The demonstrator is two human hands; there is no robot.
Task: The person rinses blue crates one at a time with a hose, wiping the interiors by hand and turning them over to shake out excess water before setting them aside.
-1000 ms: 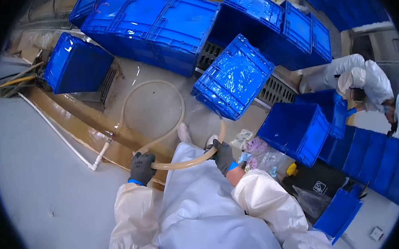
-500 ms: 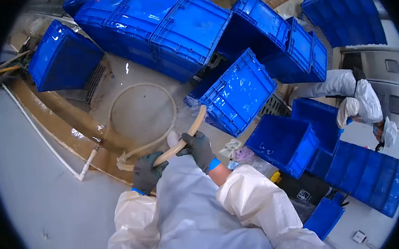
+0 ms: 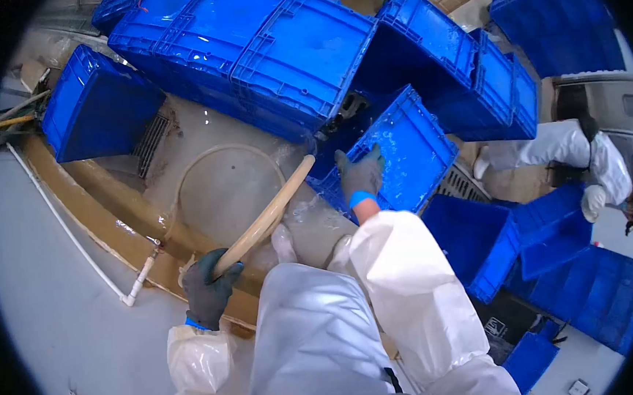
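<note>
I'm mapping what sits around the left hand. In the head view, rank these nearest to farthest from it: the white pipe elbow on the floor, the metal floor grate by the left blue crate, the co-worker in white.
1. White pipe elbow, just left of the left hand.
2. Metal floor grate, up-left.
3. Co-worker in white, far right.

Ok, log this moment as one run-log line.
left hand: grips hose | right hand: on tilted blue crate | hose end toward crate | co-worker at right
</note>
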